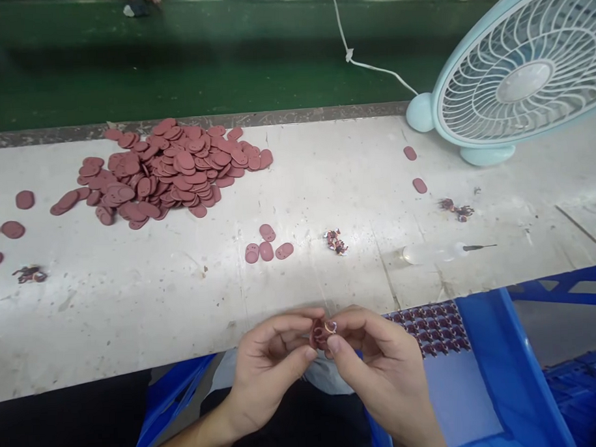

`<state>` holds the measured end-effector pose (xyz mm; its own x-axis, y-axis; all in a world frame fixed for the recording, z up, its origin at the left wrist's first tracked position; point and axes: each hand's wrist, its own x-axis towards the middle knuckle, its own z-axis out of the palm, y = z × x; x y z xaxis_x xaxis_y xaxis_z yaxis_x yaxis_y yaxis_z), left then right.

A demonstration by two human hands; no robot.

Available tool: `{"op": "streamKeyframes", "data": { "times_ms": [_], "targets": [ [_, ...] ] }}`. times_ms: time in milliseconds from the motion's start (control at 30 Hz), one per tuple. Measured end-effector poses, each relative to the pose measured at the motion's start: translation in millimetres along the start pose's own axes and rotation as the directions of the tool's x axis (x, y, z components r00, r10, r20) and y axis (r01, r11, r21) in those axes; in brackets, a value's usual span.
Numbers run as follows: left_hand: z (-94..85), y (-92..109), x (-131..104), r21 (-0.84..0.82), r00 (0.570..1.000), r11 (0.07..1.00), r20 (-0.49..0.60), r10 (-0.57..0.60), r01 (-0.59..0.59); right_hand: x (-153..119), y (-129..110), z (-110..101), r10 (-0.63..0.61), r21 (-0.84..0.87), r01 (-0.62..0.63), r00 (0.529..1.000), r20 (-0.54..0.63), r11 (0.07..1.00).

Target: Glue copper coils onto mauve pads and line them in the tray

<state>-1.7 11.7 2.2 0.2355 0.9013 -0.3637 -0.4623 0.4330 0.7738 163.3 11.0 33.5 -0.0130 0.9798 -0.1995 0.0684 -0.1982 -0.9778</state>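
Note:
My left hand [271, 364] and my right hand [381, 364] meet just in front of the table's near edge. Between their fingertips is a small reddish-brown piece [320, 333], with a bit of white and orange on its right side. The left fingers pinch its left side, and the right thumb and fingers pinch its right side. Its exact kind is partly hidden by the fingers. Beyond the hands lie several flat oval maroon discs [266, 251] with small holes. To their right is a little cluster of small painted figures [336, 242].
A large heap of maroon oval discs [179, 166] covers the back left. A light-blue fan [525, 82] stands back right. A clear bottle with a dark needle tip [431, 253] lies on the white table [306, 184]. Right below, a blue crate [522, 352] holds rows of dark-red pieces [438, 328].

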Motion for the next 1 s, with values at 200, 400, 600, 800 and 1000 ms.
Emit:
{"op": "streamKeyframes", "data": {
  "times_ms": [200, 400, 600, 800, 1000],
  "targets": [
    [-3.2, -7, -1, 0.030, 0.998, 0.999, -0.055, 0.022, -0.020, 3, 4, 4, 0.072, 0.122, -0.075, 0.997, 0.026, 0.990],
    [-4.0, -8, -3, 0.105, 0.994, 0.991, -0.063, 0.089, -0.082, 4, 5, 9, 0.061, 0.198, -0.062, 0.998, 0.008, 0.978],
    [-0.8, -5, -3, 0.141, 0.989, 0.982, -0.056, 0.136, -0.127, 2, 6, 11, 0.006, 0.187, 0.002, 0.999, -0.042, 0.982],
    [-0.7, -7, -2, 0.155, 0.988, 0.978, -0.048, 0.147, -0.138, 1, 10, 12, 0.026, 0.222, -0.012, 0.998, -0.061, 0.975],
    [-0.1, -10, 2, 0.207, 0.970, 0.949, -0.002, 0.243, -0.237, 1, 10, 10, 0.058, 0.294, -0.041, 0.997, -0.048, 0.955]
  ]
}}
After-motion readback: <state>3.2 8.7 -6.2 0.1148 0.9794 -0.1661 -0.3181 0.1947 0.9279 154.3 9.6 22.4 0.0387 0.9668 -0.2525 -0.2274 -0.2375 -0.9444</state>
